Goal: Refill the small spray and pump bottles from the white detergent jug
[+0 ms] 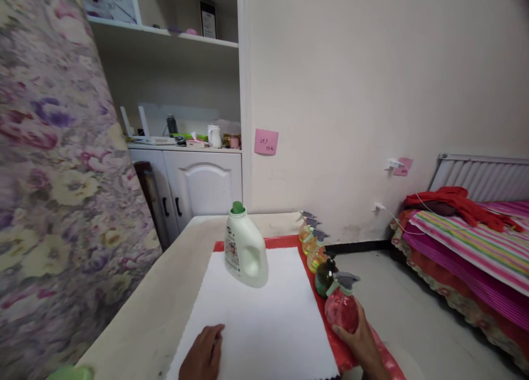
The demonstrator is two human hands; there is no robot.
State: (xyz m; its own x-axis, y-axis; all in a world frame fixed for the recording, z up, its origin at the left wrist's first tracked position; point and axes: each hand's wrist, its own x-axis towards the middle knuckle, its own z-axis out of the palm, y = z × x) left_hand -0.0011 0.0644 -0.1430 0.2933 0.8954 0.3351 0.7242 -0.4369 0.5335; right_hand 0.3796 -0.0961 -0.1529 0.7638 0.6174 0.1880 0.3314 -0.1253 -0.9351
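My right hand [361, 336] wraps round the lower body of a spray bottle [342, 312] with red liquid and a grey trigger head. This bottle is at the near end of a row along the table's right edge. Just beyond it stands a dark pump bottle [325, 278], then several spray bottles [316, 256] with yellowish liquid. My left hand [202, 353] rests on the white sheet [264, 325], its fingers loosely bent and nothing visible in them. Upright on the sheet's far part is a pale green detergent jug [247, 249] with a green cap.
Red plastic [285, 241] shows under the sheet on a beige table [165, 297]. A green object [71, 373] is cut off at lower left. A floral curtain [61, 176] hangs left; a white cabinet [202, 181] stands behind. Right is a bed [475, 247] with striped covers.
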